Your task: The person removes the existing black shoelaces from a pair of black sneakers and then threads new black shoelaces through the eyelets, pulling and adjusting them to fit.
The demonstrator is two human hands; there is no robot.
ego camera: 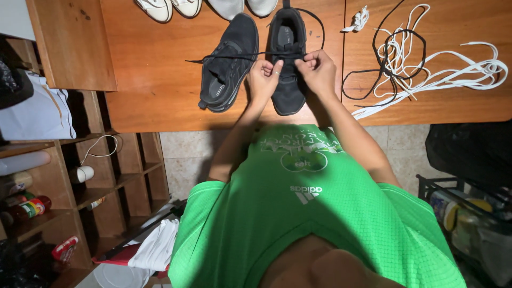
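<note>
The broad reddish-brown wooden table (pixel 160 80) fills the top of the view, and the person in a green mesh sports shirt (pixel 314 213) stands at its near edge. To one side stands a brown wooden shelf unit (pixel 122 176) with bottles and a white cup in its compartments.

Two black fabric sneakers sit side by side on the table. The black sneaker under the hands (pixel 287 58) points away from the person; the second black sneaker (pixel 228 64) lies just beside it, tilted, and is not touched. Beyond them, at the far edge, the toes of pale shoes (pixel 186 6) show.

A loose tangle of white and black laces (pixel 421 66) lies well apart on the other side of the table, with a small white bundled lace (pixel 358 20) near it.

The left hand (pixel 265 77) and right hand (pixel 318 69) meet over the nearer shoe's tongue, both closed in a pinch on the thin black shoelace (pixel 234 56). One end runs out taut across the second sneaker; the other loops round past the shoe's collar.

As I judge it, uneven pulling could leave one end much longer than the other, or draw the lace out of an eyelet. The taut end, dragging over the neighbouring sneaker, might shift it. A slipping pinch would slacken the lace across the tongue.
</note>
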